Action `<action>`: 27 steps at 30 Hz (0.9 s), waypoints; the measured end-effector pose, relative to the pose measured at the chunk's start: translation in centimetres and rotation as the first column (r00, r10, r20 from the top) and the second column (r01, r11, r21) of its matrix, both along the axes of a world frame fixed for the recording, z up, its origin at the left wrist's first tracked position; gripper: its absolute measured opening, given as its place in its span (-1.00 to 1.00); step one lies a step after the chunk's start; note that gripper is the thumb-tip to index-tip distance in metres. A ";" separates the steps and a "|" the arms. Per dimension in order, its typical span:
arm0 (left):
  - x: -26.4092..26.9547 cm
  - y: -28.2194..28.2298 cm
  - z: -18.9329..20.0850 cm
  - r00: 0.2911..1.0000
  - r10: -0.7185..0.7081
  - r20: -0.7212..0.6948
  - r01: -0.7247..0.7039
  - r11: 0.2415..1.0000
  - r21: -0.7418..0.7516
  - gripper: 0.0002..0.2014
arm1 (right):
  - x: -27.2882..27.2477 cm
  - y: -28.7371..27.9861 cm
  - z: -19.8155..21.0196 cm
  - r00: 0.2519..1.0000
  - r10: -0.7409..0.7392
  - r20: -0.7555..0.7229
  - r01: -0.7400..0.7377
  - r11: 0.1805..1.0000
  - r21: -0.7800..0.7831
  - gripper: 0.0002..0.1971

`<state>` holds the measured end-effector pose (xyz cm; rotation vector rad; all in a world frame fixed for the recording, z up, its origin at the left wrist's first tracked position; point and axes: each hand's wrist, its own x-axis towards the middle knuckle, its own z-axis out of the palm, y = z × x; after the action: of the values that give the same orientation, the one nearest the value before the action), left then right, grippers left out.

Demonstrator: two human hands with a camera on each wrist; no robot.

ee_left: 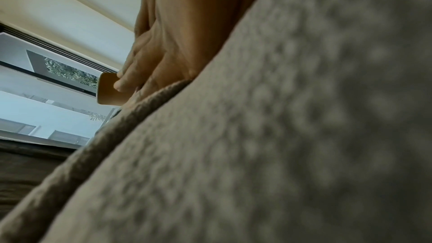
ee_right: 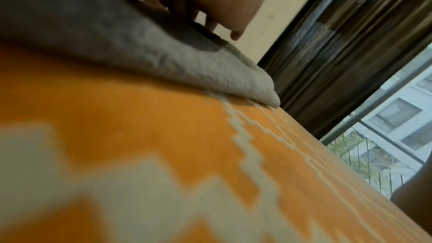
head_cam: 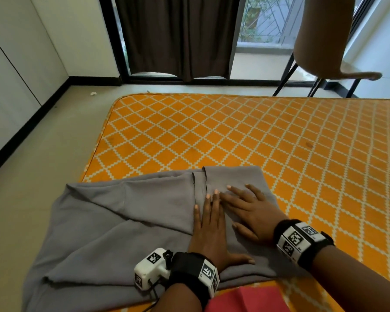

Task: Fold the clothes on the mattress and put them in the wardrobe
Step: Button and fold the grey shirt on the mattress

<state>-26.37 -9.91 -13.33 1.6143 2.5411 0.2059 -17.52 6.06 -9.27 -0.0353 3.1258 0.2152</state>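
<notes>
A grey knit garment lies partly folded on the near left corner of the orange mattress with a cream diamond pattern, its left part hanging over the edge. The left hand and right hand press flat on the folded section, fingers straight, their fingertips touching. A red cloth lies nearest the person.

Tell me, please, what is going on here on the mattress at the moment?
A person is folding a grey garment on the orange patterned mattress. Both the left hand and the right hand lie flat on it with straight fingers, side by side, pressing down a folded section. Part of the cloth hangs over the mattress's left edge. A red cloth lies at the near edge. Nothing is headed to the wardrobe yet.
</notes>
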 end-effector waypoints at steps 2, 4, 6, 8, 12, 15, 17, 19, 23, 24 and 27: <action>0.0 0.0 0.0 1.000 -0.020 0.001 0.020 1.000 -0.002 0.42 | 1.2 -0.1 -0.2 0.996 0.075 -0.040 -0.076 0.997 -0.015 -0.37; 0.0 0.0 0.1 0.999 -0.032 0.018 0.032 0.999 -0.014 0.39 | 1.5 0.0 -0.3 0.996 0.057 -0.072 -0.063 0.995 -0.080 -0.41; -0.1 0.0 0.0 0.998 -0.046 0.039 0.046 0.999 0.009 0.35 | 1.2 0.2 -0.5 0.996 -0.064 -0.066 0.051 0.982 -0.184 -0.42; -0.1 0.0 0.1 0.995 -0.070 0.068 0.067 0.996 0.052 0.31 | 1.0 0.8 -0.9 0.979 -0.193 0.063 0.202 0.952 -0.228 -0.27; -0.2 0.0 0.2 0.993 -0.065 0.101 0.060 0.997 0.056 0.33 | 1.9 2.5 -1.8 0.936 -0.307 0.171 0.324 0.943 -0.076 -0.10; -0.2 0.0 0.3 0.994 -0.056 0.095 0.053 0.998 0.029 0.35 | 2.7 3.0 -1.7 0.856 -0.502 0.120 0.510 0.859 -0.047 -0.05; -0.1 0.0 0.4 0.994 -0.054 0.098 0.052 0.998 0.026 0.36 | 3.4 2.9 -1.1 0.788 -0.614 0.047 0.615 0.781 -0.111 -0.04; -0.1 0.0 0.5 0.992 -0.054 0.110 0.053 0.999 0.015 0.36 | 4.4 2.9 -0.4 0.740 -0.672 -0.027 0.654 0.727 -0.209 -0.11; -0.1 -0.2 0.6 0.991 -0.048 0.123 0.047 0.999 0.007 0.35 | 6.6 3.0 0.8 0.670 -0.740 -0.058 0.633 0.610 -0.477 -0.51; -0.1 -0.2 0.6 0.992 -0.041 0.122 0.041 0.999 0.010 0.36 | 6.6 3.0 1.2 0.681 -0.722 -0.122 0.591 0.640 -0.491 -0.65; -0.2 -0.2 0.9 0.991 -0.060 0.119 0.055 0.997 0.050 0.38 | 5.5 3.0 2.1 0.703 -0.670 -0.238 0.458 0.683 -0.569 -0.83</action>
<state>-26.54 -10.16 -12.41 1.6364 2.4140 0.3491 -12.03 9.08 -7.15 1.1529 3.2811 -0.6436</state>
